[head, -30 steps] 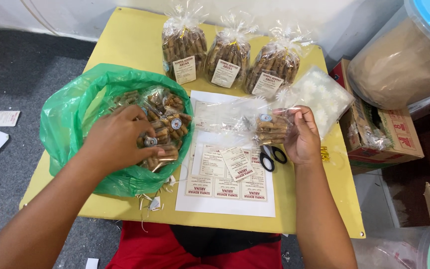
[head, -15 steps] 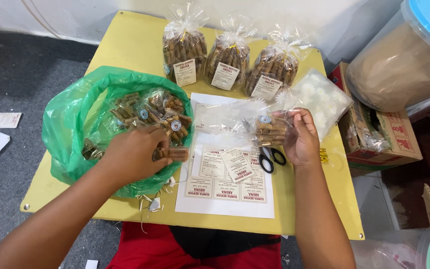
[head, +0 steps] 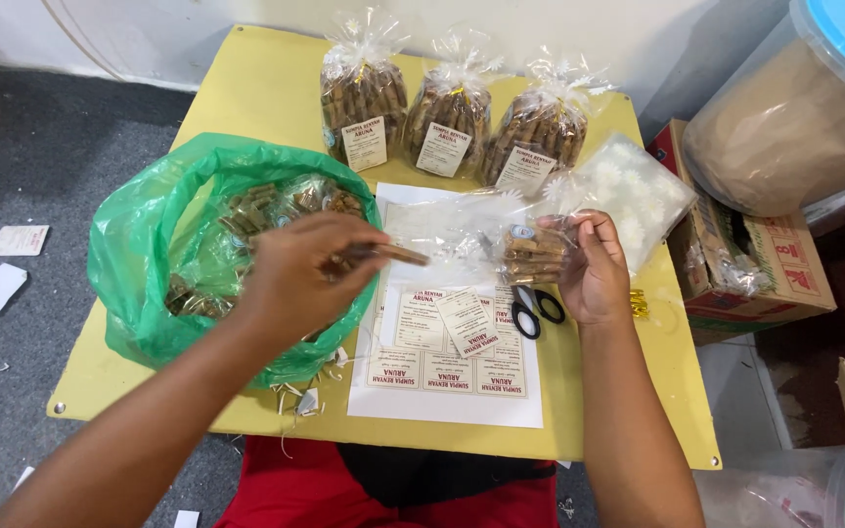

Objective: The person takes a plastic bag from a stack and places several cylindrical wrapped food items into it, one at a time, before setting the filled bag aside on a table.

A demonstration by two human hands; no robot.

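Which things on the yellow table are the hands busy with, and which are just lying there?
In use:
- left hand holding brown sticks
- right hand holding a clear bag
- green bag of wrapped sticks

Just lying there:
- three tied packs
- label sheet
- scissors
- cardboard box

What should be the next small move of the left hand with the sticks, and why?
Probably carry the brown sticks rightward into the open mouth of the clear bag. The left hand holds them above the green bag, pointing at the clear bag, which the right hand holds, only partly filled.
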